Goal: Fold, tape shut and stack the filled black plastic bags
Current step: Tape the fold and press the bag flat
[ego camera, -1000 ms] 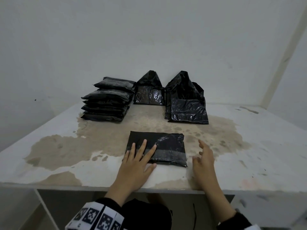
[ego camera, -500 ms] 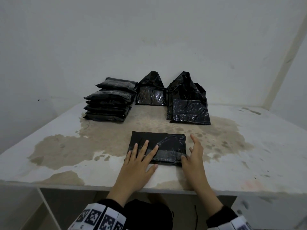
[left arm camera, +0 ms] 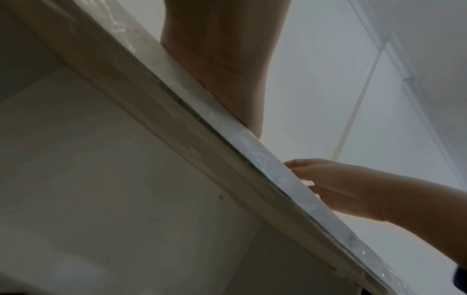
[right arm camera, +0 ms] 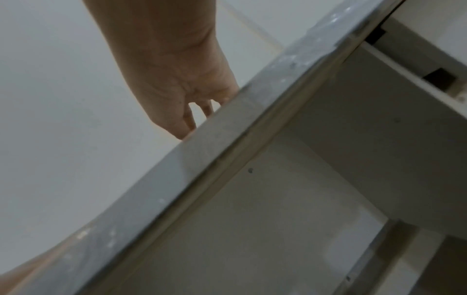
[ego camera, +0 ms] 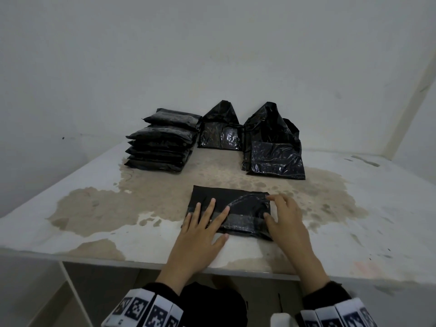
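My left hand [ego camera: 200,228] lies flat with straight, spread fingers, its grip wide and pressing down on the left half of the folded flat black plastic bag [ego camera: 236,204] in front of me. My right hand [ego camera: 284,217] sits at the bag's 3 o'clock end, fingers bent over the far right corner and thumb on the grey tape strip [ego camera: 243,219] that runs across the bag; its grip is narrow, resting on the plastic, and I cannot tell whether it actually pinches the edge. The wrist views show only the undersides of my hands against the edge of the table.

The bag lies near the front edge of the worn white table [ego camera: 82,232], on the brown stained patch [ego camera: 106,206]. At 11 o'clock from it, well apart, stands a stack of sealed flat black bags [ego camera: 161,143]. At 12 o'clock, against the white wall [ego camera: 212,55], one open, peaked black bag [ego camera: 220,128] stands upright, and at 1 o'clock a larger cluster of open shiny black bags [ego camera: 274,147] stands just beside it.
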